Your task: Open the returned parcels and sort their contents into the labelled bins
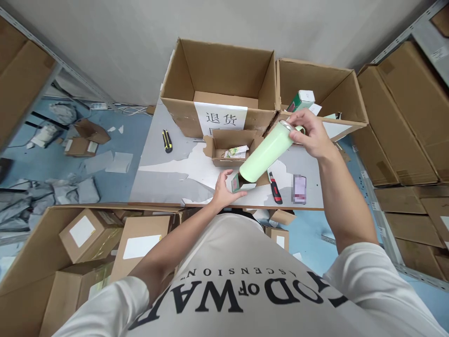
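Observation:
My right hand [308, 131] grips a pale green bottle [267, 152] near its silver-rimmed top, where a small loop sticks out. The bottle is tilted, its base down and to the left. At that base my left hand [224, 189] holds a small green carton [235, 183] between thumb and fingers; a white flap shows beside it. Most of the carton is hidden behind the bottle and the hand. Just behind the bottle stands an open small cardboard box [229, 162] with a printed paper [236, 152] in it.
A red-and-black utility knife [275, 188] and a phone [299, 189] lie at the table's front right. A yellow-and-black cutter [167, 141] lies left. Two large open boxes stand behind, one with a paper sign [220, 118], the other [324, 77] holding a green-and-white carton [302, 99].

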`<state>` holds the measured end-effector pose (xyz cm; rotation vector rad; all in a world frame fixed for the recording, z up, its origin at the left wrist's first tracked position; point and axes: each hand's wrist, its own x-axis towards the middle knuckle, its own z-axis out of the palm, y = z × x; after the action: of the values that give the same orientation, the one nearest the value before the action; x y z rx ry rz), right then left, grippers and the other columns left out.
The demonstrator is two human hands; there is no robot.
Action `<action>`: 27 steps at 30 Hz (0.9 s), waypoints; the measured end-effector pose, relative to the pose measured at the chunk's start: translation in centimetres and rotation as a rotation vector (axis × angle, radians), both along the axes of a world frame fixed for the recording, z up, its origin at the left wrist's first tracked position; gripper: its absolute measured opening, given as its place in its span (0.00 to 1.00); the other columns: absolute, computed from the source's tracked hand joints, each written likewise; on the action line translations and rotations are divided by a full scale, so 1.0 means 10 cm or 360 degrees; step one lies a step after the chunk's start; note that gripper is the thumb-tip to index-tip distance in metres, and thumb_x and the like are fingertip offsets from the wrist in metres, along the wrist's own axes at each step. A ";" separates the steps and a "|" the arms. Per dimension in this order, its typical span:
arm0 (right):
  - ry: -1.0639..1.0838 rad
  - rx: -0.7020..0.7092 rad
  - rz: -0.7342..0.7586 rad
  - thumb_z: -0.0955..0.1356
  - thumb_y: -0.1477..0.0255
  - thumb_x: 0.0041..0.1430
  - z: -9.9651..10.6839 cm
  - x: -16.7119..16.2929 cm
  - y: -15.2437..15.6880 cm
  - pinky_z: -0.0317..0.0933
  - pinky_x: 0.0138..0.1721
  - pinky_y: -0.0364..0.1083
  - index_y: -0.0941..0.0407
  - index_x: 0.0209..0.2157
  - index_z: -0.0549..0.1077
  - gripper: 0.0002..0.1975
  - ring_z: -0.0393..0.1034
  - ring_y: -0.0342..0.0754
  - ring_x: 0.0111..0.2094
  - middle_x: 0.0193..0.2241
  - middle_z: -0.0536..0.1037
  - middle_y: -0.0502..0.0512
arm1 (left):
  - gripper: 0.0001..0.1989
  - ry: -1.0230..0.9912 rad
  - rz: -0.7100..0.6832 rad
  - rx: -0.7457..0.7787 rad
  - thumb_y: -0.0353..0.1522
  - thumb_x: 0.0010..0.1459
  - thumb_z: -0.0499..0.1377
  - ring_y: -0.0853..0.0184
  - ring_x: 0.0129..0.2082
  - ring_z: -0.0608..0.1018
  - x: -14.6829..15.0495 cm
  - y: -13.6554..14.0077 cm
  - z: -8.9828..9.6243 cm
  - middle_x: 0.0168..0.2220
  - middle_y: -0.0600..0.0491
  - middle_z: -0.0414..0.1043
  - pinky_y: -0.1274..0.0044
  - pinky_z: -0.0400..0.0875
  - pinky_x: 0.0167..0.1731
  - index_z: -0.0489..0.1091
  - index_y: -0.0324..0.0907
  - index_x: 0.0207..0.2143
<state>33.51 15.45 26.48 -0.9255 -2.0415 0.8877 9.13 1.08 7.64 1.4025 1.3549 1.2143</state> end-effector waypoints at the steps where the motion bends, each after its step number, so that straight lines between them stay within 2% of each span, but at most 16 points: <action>1: 0.0001 0.0052 -0.0027 0.71 0.54 0.51 -0.05 0.05 -0.06 0.64 0.35 0.48 0.52 0.37 0.68 0.19 0.66 0.46 0.34 0.33 0.70 0.50 | 0.51 0.0152 -0.0032 -0.0016 0.45 0.31 0.74 0.50 0.59 0.66 -0.03 0.01 -0.07 0.56 0.41 0.62 0.56 0.61 0.58 0.56 0.44 0.56; 4: -0.0065 0.0160 -0.0075 0.71 0.57 0.52 -0.20 0.16 -0.23 0.63 0.36 0.48 0.52 0.37 0.69 0.17 0.67 0.47 0.34 0.33 0.71 0.51 | 0.62 0.0401 -0.0225 -0.0075 0.45 0.27 0.75 0.45 0.63 0.60 -0.02 0.11 -0.27 0.62 0.36 0.55 0.56 0.59 0.59 0.48 0.42 0.63; 8: -0.0180 0.0178 -0.0113 0.71 0.58 0.52 -0.35 0.17 -0.32 0.63 0.37 0.48 0.53 0.37 0.70 0.16 0.67 0.48 0.35 0.34 0.72 0.52 | 0.62 0.0460 -0.0377 -0.0107 0.42 0.32 0.74 0.46 0.63 0.60 0.06 0.27 -0.43 0.64 0.36 0.54 0.57 0.58 0.60 0.44 0.41 0.66; 11: -0.0239 0.0131 -0.0088 0.70 0.59 0.52 -0.37 0.07 -0.27 0.62 0.37 0.47 0.53 0.37 0.70 0.15 0.67 0.47 0.33 0.34 0.72 0.51 | 0.59 0.0372 -0.0402 -0.0096 0.41 0.35 0.74 0.46 0.62 0.62 0.08 0.31 -0.50 0.63 0.37 0.56 0.56 0.58 0.60 0.46 0.41 0.65; 15: -0.0359 0.0066 -0.0071 0.70 0.61 0.52 -0.36 -0.09 -0.21 0.61 0.36 0.46 0.53 0.37 0.69 0.14 0.67 0.46 0.32 0.32 0.72 0.50 | 0.58 0.0165 -0.0388 -0.0052 0.40 0.31 0.75 0.44 0.62 0.62 0.08 0.25 -0.57 0.63 0.38 0.57 0.56 0.58 0.59 0.51 0.42 0.64; 18: -0.0477 0.0094 -0.0010 0.70 0.62 0.51 -0.38 -0.18 -0.28 0.62 0.37 0.46 0.53 0.38 0.69 0.14 0.68 0.46 0.31 0.32 0.73 0.50 | 0.58 0.0003 -0.0308 -0.0061 0.39 0.28 0.76 0.44 0.62 0.63 0.08 0.21 -0.61 0.61 0.38 0.59 0.56 0.58 0.59 0.55 0.43 0.62; 22: -0.0585 0.0250 0.0148 0.70 0.62 0.52 -0.44 -0.20 -0.55 0.64 0.43 0.50 0.53 0.40 0.68 0.15 0.71 0.52 0.40 0.39 0.76 0.56 | 0.58 -0.0039 -0.0204 -0.0110 0.39 0.26 0.76 0.44 0.62 0.63 0.07 0.23 -0.62 0.61 0.38 0.59 0.55 0.56 0.60 0.56 0.42 0.61; 25: -0.0654 0.0286 0.0228 0.69 0.60 0.55 -0.51 -0.20 -0.75 0.63 0.49 0.53 0.53 0.43 0.68 0.17 0.69 0.56 0.49 0.48 0.74 0.62 | 0.58 -0.0027 -0.0266 -0.0126 0.38 0.26 0.76 0.43 0.60 0.64 0.04 0.25 -0.58 0.60 0.37 0.60 0.54 0.57 0.59 0.57 0.41 0.61; 27: -0.0726 0.0283 0.0269 0.67 0.60 0.57 -0.57 -0.23 -0.81 0.63 0.49 0.53 0.53 0.45 0.67 0.18 0.68 0.56 0.52 0.51 0.72 0.64 | 0.58 -0.0017 -0.0317 -0.0101 0.38 0.26 0.76 0.43 0.60 0.65 0.02 0.26 -0.57 0.60 0.36 0.60 0.54 0.58 0.59 0.56 0.40 0.61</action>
<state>31.21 7.32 20.78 -0.9282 -2.5727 0.6016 9.31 3.63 1.95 1.4467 1.2044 1.0384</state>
